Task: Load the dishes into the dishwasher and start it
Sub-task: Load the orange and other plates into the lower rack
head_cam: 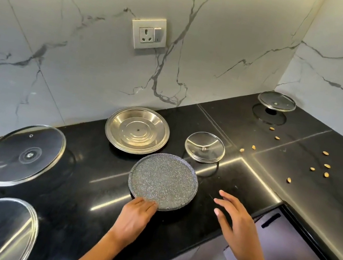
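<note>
Black polished stone surface (pixel 257 131) carries every dish; none is loaded. Your left hand (pixel 136 215) pinches the near rim of the round speckled grey plate (pixel 164 180). Your right hand (pixel 233 223) hovers right of that plate, fingers spread. Loading and starting remain.

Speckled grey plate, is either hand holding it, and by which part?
The left hand touches the round speckled grey plate at its near rim; a closed grip cannot be told. The right hand holds nothing.
</note>
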The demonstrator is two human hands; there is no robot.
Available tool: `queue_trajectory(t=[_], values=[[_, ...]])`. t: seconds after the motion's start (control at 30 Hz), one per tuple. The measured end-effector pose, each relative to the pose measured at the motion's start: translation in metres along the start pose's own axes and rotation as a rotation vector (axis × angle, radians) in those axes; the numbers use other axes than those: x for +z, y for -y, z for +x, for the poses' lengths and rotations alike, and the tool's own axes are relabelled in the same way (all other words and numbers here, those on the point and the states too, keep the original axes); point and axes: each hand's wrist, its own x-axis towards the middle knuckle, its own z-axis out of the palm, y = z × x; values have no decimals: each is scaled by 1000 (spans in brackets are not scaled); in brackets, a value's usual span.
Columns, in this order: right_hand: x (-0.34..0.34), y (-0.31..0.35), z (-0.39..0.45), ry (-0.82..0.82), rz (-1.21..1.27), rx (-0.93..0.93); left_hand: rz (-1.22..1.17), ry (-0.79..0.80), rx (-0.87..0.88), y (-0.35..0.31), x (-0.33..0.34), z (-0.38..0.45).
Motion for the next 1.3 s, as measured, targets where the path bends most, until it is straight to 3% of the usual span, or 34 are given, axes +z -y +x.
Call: queue_trajectory(t=[0.23,0.4,0.53,0.67,0.8,0.93,1.1,1.3], values=[[-14,7,-19,-7,27,-39,-56,-176,129,-20,-48,-7],[-40,8,-45,-96,12,-32,-111,-279,126,-51,-101,27],[-72,9,-85,-181,19,-11,-131,-263,201,-95,-125,43],[-118,23,-151,-260,40,82,-277,-189,395,-166,-121,43],[-164,33,-261,-273,55,260,-461,-110,686,-270,-97,27],[-190,43,-388,-391,-68,461,-672,-12,935,-377,-60,-9],[-197,64,-545,-626,-299,854,-810,114,1148,-503,-17,-78],[-173,92,-687,-815,-505,1400,-760,431,1334,-624,38,-152]])
